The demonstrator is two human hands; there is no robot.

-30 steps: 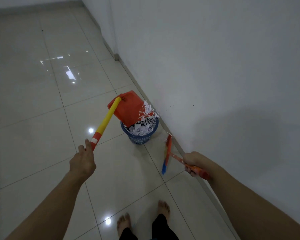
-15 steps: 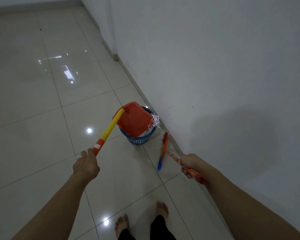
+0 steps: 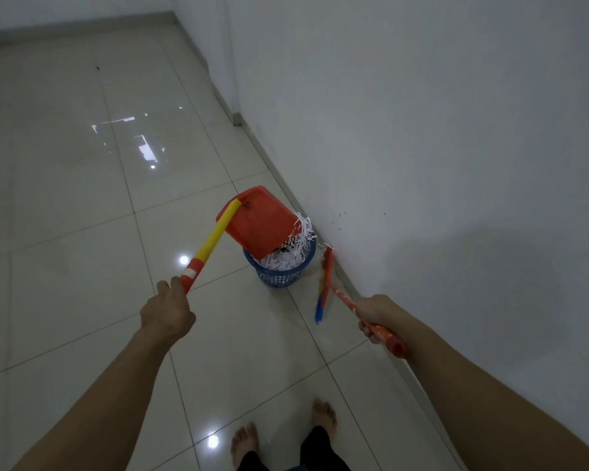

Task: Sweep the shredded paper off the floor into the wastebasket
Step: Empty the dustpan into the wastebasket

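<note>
Gripping the dustpan handle [image 3: 207,248] left of centre, the left hand [image 3: 168,309] tips the orange dustpan [image 3: 257,223] over the blue wastebasket [image 3: 279,268]; shredded paper [image 3: 295,248] spills at mid-frame. Better to tilt steeper and keep its lip inside the rim. Right hand [image 3: 371,312] clasps the idle broom [image 3: 325,283].

Orange dustpan [image 3: 259,222], yellow handle [image 3: 215,232], blue mesh wastebasket [image 3: 279,275], white shredded paper [image 3: 283,261].

Left hand [image 3: 167,309] tips dustpan [image 3: 257,222] over wastebasket [image 3: 279,271]; right hand [image 3: 371,312] holds broom [image 3: 325,283].
</note>
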